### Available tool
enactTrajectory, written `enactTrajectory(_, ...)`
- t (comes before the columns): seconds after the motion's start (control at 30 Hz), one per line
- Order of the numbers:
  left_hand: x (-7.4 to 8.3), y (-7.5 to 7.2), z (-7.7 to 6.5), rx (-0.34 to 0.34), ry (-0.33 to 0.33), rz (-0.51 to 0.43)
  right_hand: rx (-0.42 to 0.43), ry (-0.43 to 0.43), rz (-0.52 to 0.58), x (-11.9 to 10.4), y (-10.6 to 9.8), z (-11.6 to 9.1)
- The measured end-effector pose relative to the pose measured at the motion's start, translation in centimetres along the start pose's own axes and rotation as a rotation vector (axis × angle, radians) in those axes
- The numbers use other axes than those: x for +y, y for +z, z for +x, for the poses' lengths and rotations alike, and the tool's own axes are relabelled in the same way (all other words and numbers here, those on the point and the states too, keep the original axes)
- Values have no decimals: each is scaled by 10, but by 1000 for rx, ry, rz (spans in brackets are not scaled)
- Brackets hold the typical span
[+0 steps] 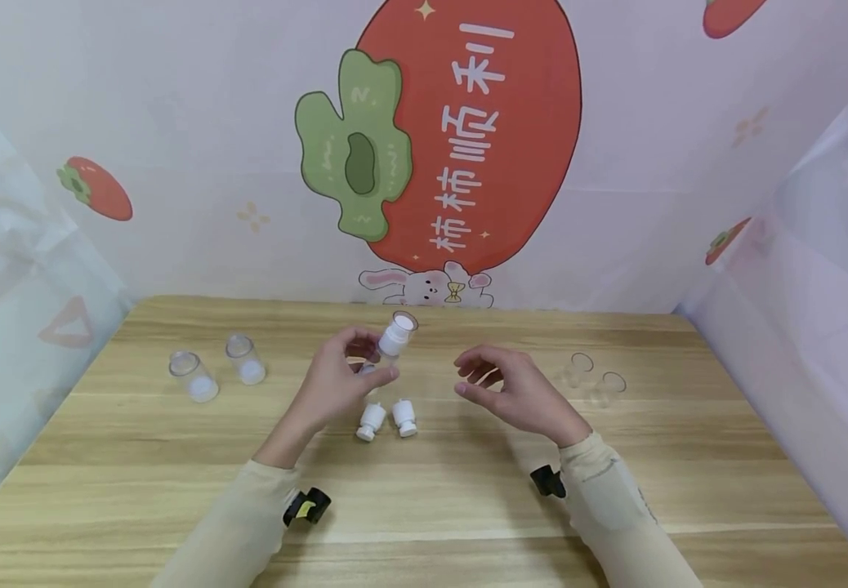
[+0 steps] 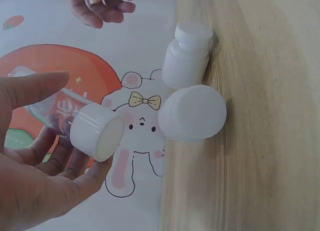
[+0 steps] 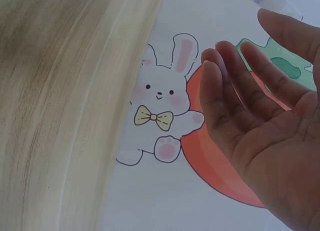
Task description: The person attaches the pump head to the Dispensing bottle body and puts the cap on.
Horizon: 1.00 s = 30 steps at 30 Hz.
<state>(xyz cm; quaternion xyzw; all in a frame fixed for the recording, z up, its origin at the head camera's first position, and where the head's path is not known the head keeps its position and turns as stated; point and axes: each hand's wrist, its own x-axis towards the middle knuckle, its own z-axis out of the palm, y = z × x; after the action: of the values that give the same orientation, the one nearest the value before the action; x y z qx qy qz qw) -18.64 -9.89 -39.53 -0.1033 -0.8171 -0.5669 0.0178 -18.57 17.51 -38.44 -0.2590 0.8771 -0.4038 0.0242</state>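
My left hand (image 1: 339,376) holds a small clear container (image 1: 398,333) with a broad white band, tilted above the table. In the left wrist view the thumb and fingers lie round its clear part, and the white band (image 2: 97,132) ends in a flat pale face. Just below this hand, two white bottle-shaped pieces (image 1: 371,422) with narrowed necks stand side by side on the table. My right hand (image 1: 515,390) hovers to the right of them, its fingers loosely bent and nothing in its grasp; the right wrist view shows the bare palm (image 3: 260,141).
At the left of the wooden table (image 1: 468,506) stand two clear cups with white inside, one nearer (image 1: 194,377) and one farther (image 1: 246,359). Two clear round-rimmed cups (image 1: 606,390) stand at the right. A printed cloth (image 1: 615,245) hangs behind the table's back edge.
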Motion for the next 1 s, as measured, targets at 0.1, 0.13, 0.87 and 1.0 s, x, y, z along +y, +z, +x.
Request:
enactTrajectory(0.1, -1, 1, 7, 14, -33, -32, -10, -2, -8, 0, 0, 0)
enactTrajectory(0.13, -1, 1, 9, 18, -46, -39, -14, -2, -10, 0, 0, 0)
enactTrajectory(0.87, -25, 17, 58, 98, -234, -142, -80, 14, -46, 2, 1, 0)
enactTrajectory(1.0, -32, 17, 65, 125, -233, -175, -85, 12, -49, 2, 1, 1)
